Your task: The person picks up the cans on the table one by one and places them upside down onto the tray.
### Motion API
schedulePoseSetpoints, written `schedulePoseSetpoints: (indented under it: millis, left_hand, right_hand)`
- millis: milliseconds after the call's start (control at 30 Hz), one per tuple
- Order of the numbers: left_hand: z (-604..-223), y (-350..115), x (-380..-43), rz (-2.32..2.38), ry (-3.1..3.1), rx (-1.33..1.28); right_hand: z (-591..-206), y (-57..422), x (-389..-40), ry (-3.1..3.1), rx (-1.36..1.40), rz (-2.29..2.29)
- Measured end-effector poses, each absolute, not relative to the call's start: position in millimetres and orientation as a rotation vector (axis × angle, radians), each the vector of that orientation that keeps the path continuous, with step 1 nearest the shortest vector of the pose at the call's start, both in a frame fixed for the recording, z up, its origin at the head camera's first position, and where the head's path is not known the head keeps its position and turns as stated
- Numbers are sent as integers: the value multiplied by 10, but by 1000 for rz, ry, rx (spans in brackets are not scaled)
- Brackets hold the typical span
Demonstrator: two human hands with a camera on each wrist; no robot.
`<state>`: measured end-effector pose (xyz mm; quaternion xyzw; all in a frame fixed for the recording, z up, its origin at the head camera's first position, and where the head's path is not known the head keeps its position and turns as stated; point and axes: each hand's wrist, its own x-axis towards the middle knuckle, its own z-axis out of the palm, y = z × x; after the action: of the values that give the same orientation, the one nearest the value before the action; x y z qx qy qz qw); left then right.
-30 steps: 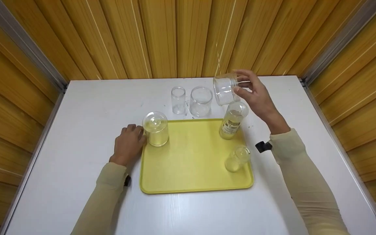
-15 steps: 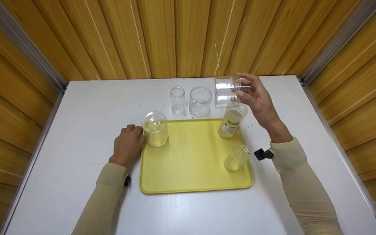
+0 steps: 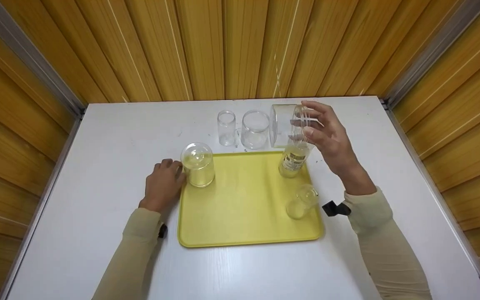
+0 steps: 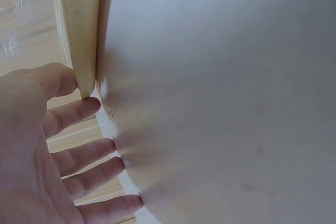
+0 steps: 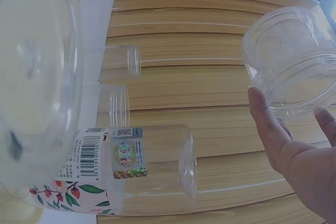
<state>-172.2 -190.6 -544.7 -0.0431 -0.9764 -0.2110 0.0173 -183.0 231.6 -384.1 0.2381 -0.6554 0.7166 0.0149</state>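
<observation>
In the head view my right hand (image 3: 327, 139) grips a wide clear jar (image 3: 281, 125) by its ringed mouth, thumb and fingers at the rim. The jar lies sideways, mouth towards the palm, low behind the tray. It overlaps the top of a labelled clear jar (image 3: 293, 162) at the tray's back right corner. My left hand (image 3: 163, 185) rests at the left edge of the yellow tray (image 3: 244, 204). In the left wrist view its straight fingertips (image 4: 135, 201) touch the table and the thumb is at the tray's edge. A clear jar (image 3: 200, 171) stands right beside it on the tray.
A small clear jar (image 3: 298, 206) stands near the tray's front right corner. Behind the tray are a narrow clear jar (image 3: 226, 131) and a wider one (image 3: 255, 132), side by side. Wood-patterned panels (image 3: 206, 50) border the white table (image 3: 111, 137) at the back and sides.
The right hand has come down and slightly nearer with the wide jar, turning it further onto its side. The left hand and the jars on the tray have stayed put.
</observation>
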Motion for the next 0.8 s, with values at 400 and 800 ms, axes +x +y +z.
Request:
schedulePoseSetpoints:
  millis: [400,800]
  left_hand:
    - [-5460,-1900,-1710,-678,-3038,-106]
    - [-5365,-1987,-1721,-986,-2875,63]
  right_hand:
    - [-3907,2295,-1705,-1981,703,2322]
    - [-3979,2252,-1632,-1977,688,2351]
